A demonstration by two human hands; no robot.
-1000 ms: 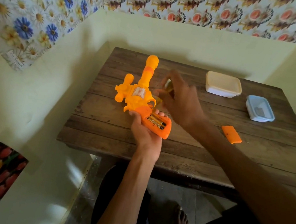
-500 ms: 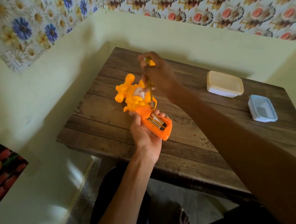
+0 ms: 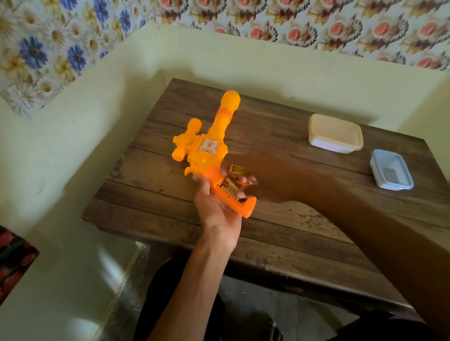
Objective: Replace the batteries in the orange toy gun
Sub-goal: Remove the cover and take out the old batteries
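The orange and yellow toy gun (image 3: 209,150) lies over the wooden table (image 3: 295,239) with its barrel pointing away from me. My left hand (image 3: 217,213) grips the orange handle from below, and the open battery compartment faces up. Gold batteries (image 3: 229,189) sit inside the compartment. My right hand (image 3: 269,177) is blurred by motion just right of the handle and pinches a gold battery (image 3: 237,169) at its fingertips, close above the compartment's upper end.
A cream lidded container (image 3: 335,134) and a pale blue lidded container (image 3: 391,170) stand at the table's far right. Walls close in behind and to the left of the table. My right forearm crosses the table's right half.
My right hand came down from above the gun's barrel to the handle, beside the open compartment. My left hand and the gun have hardly moved.
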